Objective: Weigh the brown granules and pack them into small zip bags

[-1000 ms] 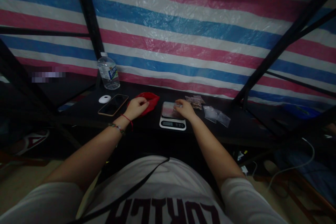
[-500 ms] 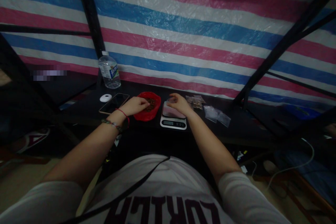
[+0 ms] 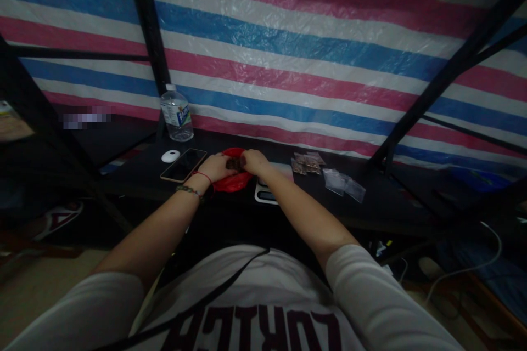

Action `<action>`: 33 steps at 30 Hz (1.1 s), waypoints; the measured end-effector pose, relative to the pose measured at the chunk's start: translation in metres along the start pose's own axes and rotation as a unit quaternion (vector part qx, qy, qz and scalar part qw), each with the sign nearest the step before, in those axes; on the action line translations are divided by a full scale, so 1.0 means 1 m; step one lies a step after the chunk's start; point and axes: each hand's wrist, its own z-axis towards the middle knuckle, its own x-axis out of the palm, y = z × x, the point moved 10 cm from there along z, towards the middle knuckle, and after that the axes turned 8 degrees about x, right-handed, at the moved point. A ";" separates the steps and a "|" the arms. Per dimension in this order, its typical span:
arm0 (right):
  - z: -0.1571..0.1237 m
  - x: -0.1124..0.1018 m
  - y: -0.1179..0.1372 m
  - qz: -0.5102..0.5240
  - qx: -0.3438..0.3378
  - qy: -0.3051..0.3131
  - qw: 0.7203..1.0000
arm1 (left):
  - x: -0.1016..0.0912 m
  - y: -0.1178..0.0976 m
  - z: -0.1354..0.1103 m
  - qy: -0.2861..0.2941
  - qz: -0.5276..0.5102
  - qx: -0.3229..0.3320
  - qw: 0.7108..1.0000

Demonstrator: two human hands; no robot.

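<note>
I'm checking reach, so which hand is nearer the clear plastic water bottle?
Left. The left hand lies below and right of the clear plastic water bottle; the right hand is farther right.

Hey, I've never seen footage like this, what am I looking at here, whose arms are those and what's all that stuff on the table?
This is no machine: a person wears a camera on the head, looking forward and down, so the arms reaching out from the bottom of the picture are the person's own. The left hand and the right hand meet over a red bowl with small brown bits in it; whether the fingers grip any is too dim to tell. Right of the bowl, a small digital scale sits partly hidden under the right forearm. Also on the dark table: a phone, a small white oval gadget, a water bottle, filled little packets and empty clear little bags. Behind hangs a striped tarp.
</note>
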 end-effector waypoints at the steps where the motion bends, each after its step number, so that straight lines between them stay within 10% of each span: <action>1: 0.002 0.005 0.000 -0.016 -0.001 0.008 1.000 | -0.001 -0.001 0.001 -0.005 -0.011 0.013 1.000; 13: 0.010 0.025 -0.004 -0.032 -0.004 0.041 0.999 | 0.002 0.001 -0.003 0.088 -0.008 0.005 0.996; 20: 0.009 0.030 0.016 0.067 -0.083 0.079 0.991 | -0.001 -0.002 0.000 0.047 -0.069 0.008 0.996; 33: 0.011 0.033 -0.004 0.278 0.002 0.082 0.957 | -0.014 0.003 0.000 -0.036 -0.191 0.035 0.980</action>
